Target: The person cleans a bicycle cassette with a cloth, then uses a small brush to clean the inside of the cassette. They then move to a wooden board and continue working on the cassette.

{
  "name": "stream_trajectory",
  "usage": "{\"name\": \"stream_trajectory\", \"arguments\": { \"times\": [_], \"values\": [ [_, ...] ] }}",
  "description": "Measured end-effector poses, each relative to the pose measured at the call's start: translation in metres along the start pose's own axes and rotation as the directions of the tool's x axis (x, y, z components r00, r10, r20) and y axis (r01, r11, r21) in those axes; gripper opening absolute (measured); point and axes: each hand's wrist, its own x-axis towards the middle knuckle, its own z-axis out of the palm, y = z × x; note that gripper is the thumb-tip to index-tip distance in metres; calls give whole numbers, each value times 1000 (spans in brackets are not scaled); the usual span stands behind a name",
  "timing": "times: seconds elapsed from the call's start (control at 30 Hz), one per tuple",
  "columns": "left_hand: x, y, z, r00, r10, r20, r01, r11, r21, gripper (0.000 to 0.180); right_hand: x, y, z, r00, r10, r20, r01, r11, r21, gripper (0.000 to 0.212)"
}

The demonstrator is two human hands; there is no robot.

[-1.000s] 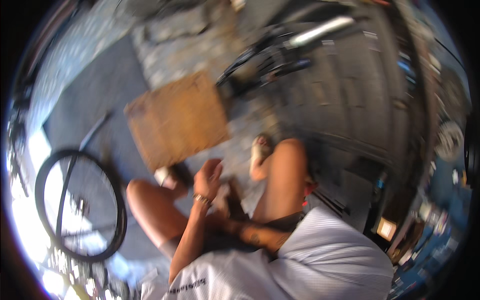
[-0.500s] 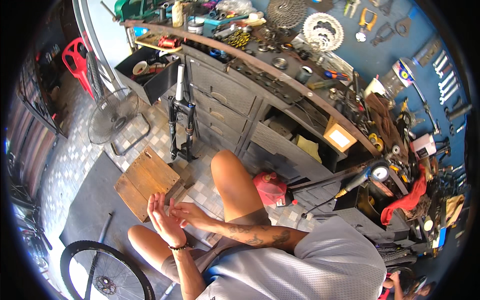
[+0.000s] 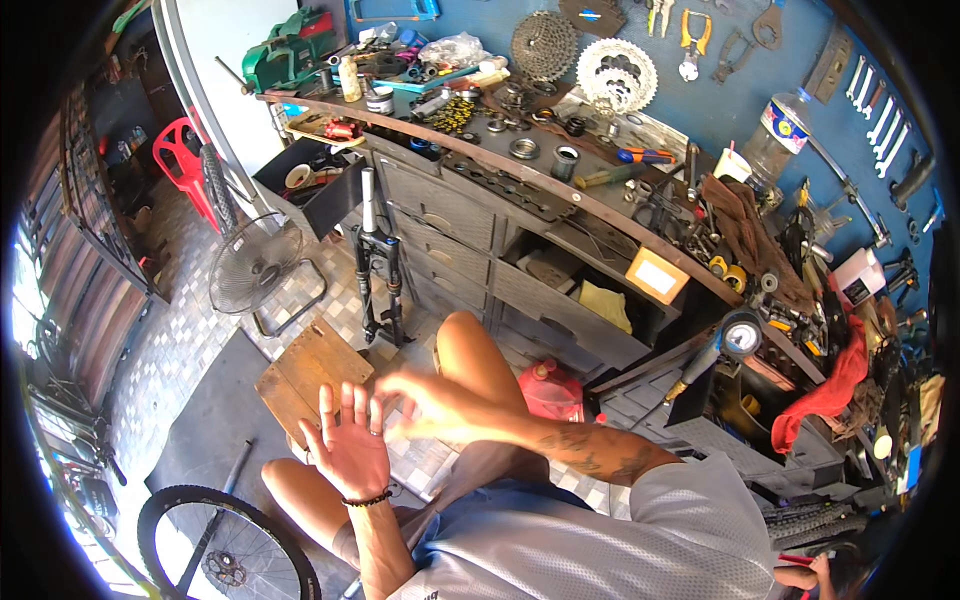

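My left hand [image 3: 357,447], a dark beaded bracelet on its wrist, is raised with the palm showing and its fingers spread; nothing lies in it. Beside it on the right, my right hand [image 3: 425,405] is smeared by motion, so its fingers are unclear; no held thing shows there. A gap separates the two hands. Just beyond them is a low wooden stool [image 3: 312,372], partly hidden by my left fingers. A bicycle suspension fork [image 3: 378,280] stands upright on the tiled floor past the stool, against the drawers.
A bicycle wheel [image 3: 150,540] and a dark tube [image 3: 240,465] lie on the grey mat [image 3: 195,440] at lower left. A floor fan [image 3: 255,262] stands farther back. The workbench [image 3: 470,150] carries tools and parts. Near my knee sits a red jug [image 3: 550,390]. Another person's arm [image 3: 800,577] shows at lower right.
My hands, close together before, have parted. The left palm has opened out with its fingers spread, and the right hand has lifted up and to the right. The view has shifted slightly.
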Motion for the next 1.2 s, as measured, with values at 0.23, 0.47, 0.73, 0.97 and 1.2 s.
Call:
{"name": "stream_trajectory", "arguments": {
  "times": [0.23,0.47,0.73,0.97,1.2],
  "values": [
    [6,34,-42,997,44,-63,-25,960,278,38,-23,-60,-250,234,-803,-548,-446,412,-794,51],
    [51,5,-36,997,5,-83,28,919,394,36,-9,-42,-291,558,-418,-717,-392,628,-672,57],
    [74,-34,21,991,132,25,-66,317,946,35,10,-58,-233,459,-668,-585,-1,659,-752,61],
    [80,-47,40,900,167,402,-351,-266,898,43,49,-24,-67,868,-425,-258,193,766,-613,74],
    [71,-45,-47,936,228,270,-227,-196,954,29,58,-6,-55,972,-231,-55,192,901,-390,69]
  ]
}}
